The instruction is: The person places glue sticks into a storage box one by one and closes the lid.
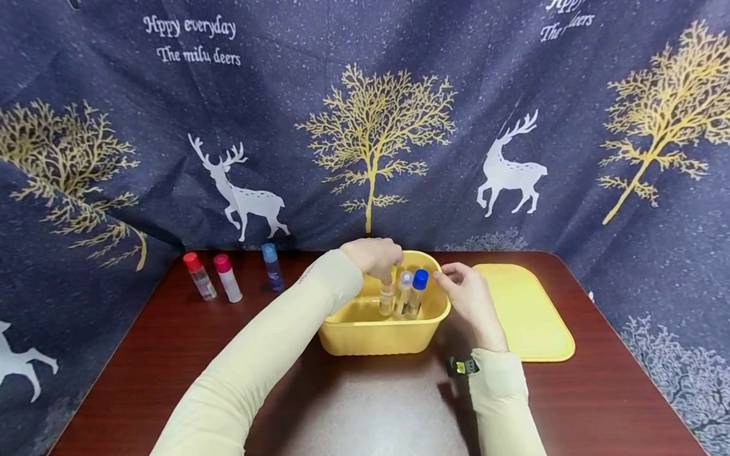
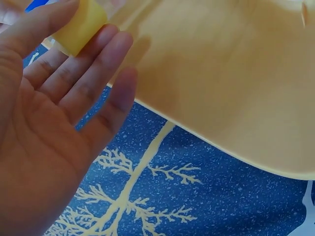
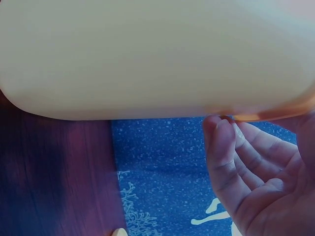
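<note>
My left hand (image 1: 373, 257) reaches over the left side of a yellow plastic bin (image 1: 378, 339) and pinches a bottle by its yellow cap (image 2: 81, 27) between thumb and fingers. The clear body of that bottle (image 1: 386, 301) hangs or stands inside the bin. Right beside it in the bin are a bottle with a pale clear cap (image 1: 406, 280) and a bottle with a blue cap (image 1: 421, 278), both upright. At the bin's right rim, my right hand (image 1: 470, 298) grips the edge with thumb and fingertips, as the right wrist view also shows.
A flat yellow lid (image 1: 527, 312) lies right of the bin on the dark red table (image 1: 608, 401). At the back left stand two bottles with red caps, one clear (image 1: 202, 283) and one white (image 1: 229, 285), and a dark blue bottle (image 1: 273, 270). A printed cloth (image 1: 426, 203) hangs behind.
</note>
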